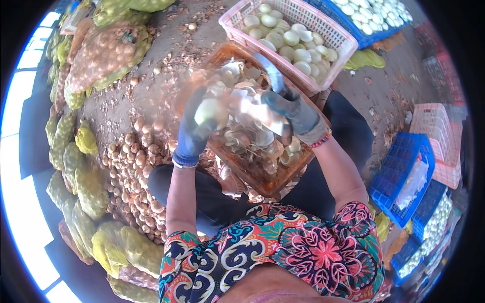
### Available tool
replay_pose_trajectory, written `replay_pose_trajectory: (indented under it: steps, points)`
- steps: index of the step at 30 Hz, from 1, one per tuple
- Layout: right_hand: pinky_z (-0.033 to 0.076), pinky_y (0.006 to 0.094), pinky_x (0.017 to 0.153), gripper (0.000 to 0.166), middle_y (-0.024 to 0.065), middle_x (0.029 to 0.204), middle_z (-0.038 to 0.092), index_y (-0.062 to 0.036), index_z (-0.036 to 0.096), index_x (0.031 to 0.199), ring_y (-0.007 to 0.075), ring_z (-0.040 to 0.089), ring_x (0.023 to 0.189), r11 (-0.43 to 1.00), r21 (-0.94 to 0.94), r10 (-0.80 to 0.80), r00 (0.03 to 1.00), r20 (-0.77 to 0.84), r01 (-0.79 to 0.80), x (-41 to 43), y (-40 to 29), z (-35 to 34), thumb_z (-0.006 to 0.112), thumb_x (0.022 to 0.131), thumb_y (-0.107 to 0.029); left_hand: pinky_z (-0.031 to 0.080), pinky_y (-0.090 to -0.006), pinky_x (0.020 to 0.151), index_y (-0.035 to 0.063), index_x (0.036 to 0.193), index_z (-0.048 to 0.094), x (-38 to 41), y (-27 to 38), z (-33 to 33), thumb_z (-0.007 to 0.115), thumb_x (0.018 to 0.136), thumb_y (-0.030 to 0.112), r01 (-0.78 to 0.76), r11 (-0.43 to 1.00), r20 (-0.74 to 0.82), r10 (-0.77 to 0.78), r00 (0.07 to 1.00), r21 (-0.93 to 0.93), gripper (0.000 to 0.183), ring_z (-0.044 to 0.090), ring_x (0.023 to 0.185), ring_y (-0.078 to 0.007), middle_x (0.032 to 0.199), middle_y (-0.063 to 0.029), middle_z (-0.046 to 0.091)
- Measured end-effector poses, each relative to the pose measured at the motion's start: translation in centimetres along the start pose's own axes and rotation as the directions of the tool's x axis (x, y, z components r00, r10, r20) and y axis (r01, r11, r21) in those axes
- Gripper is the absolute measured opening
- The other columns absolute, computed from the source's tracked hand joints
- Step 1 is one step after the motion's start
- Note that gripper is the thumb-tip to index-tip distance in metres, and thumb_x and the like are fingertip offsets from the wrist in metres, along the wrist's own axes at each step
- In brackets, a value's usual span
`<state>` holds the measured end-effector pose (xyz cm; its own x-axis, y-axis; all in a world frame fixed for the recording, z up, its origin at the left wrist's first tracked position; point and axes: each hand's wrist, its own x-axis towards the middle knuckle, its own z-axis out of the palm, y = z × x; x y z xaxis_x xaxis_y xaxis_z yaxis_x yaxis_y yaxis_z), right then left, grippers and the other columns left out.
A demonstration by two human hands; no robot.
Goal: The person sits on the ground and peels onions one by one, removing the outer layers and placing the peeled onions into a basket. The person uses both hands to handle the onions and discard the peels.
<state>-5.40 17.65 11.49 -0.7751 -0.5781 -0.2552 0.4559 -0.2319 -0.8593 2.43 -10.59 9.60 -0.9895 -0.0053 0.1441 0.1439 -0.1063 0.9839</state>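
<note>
In a blue work glove, my left hand grips a mostly peeled, pale onion over the left side of an orange-brown plastic crate. My right hand, in a dark-palmed grey glove, holds a knife whose blade points up and away from me. A pale, blurred strip, apparently onion skin, hangs by the right fingers; whether they pinch it is unclear. Loose onion skins and trimmings fill much of the crate, which sits between my knees.
Beyond the crate stands a pink basket of peeled onions. Unpeeled onions lie piled on the left floor, bordered by filled mesh sacks. At right are a blue crate and pink crates. Another blue crate holds peeled onions.
</note>
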Motion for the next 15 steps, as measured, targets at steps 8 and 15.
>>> replay_pose_trajectory:
  steps: [8, 15]
  points:
    - [0.047, 0.0287, 0.069, 0.053, 0.0001, 0.086, 0.059, -0.0036, 0.063, 0.117, 0.0106, 0.053, 0.078, 0.635, -0.749, -0.229, 0.972, 0.049, 0.187, 0.2, -2.1, 1.5, 0.080, 0.084, -0.041, 0.049, -0.0473, 0.104, 0.0030, 0.152, 0.033, 0.5, 0.2, -0.7, 0.085, 0.076, 0.028, 0.054, 0.991, -0.056, -0.062, 0.997, -0.124, 0.096, 0.061, 0.119, -0.0326, 0.132, -0.0150, 0.058]
    - [0.047, 0.0261, 0.065, 0.044, -0.0012, 0.084, 0.058, -0.0018, 0.062, 0.118, 0.0092, 0.052, 0.073, 0.922, -0.225, -0.321, 0.947, 0.010, 0.315, 2.5, 2.7, 2.7, 0.078, 0.088, -0.030, 0.045, -0.0382, 0.105, -0.0020, 0.152, 0.030, 1.0, 2.0, 4.3, 0.089, 0.065, 0.055, 0.219, 0.968, 0.211, -0.190, 0.959, -0.123, 0.120, 0.052, 0.129, -0.0254, 0.146, -0.0164, 0.047]
